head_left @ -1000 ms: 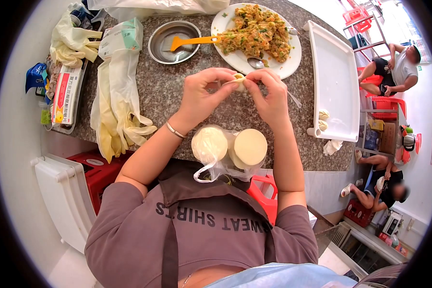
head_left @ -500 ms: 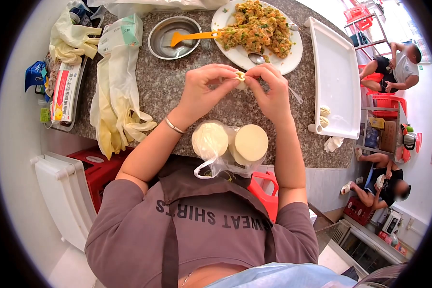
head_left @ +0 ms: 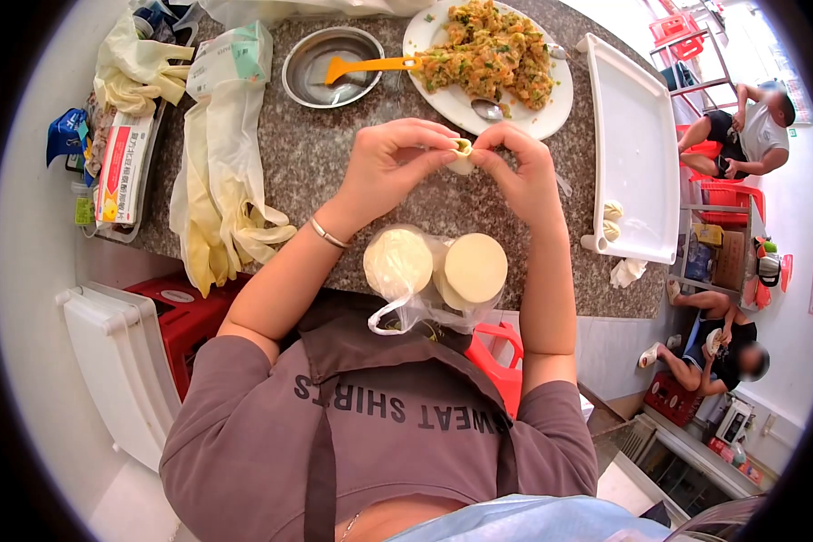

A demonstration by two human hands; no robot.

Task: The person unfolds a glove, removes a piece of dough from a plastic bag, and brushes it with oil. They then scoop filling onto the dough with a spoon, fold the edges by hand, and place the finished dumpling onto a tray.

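Observation:
Between both hands is a small pale dumpling (head_left: 462, 156), its top edge partly gathered and a little open. My left hand (head_left: 396, 163) pinches its left side between thumb and fingers. On its right side, my right hand (head_left: 518, 170) grips the wrapper the same way. Just beyond the hands lies a white plate (head_left: 413, 47) heaped with chopped filling (head_left: 497, 54), a metal spoon (head_left: 487, 109) at its near edge. Nearer my body, two stacks of round dumpling wrappers (head_left: 475, 268) sit in a clear plastic bag (head_left: 413, 312).
A steel bowl (head_left: 289, 77) with an orange spatula (head_left: 366, 66) across it stands at back left. On the right, a white tray (head_left: 637, 135) holds a few shaped dumplings (head_left: 612, 221). Pale gloves (head_left: 212, 199) lie leftward. Two people sit beyond the table at right.
Both hands have shifted slightly to the right with the dumpling. Its opening now shows wider, and the right-hand fingers have moved a little along the edge.

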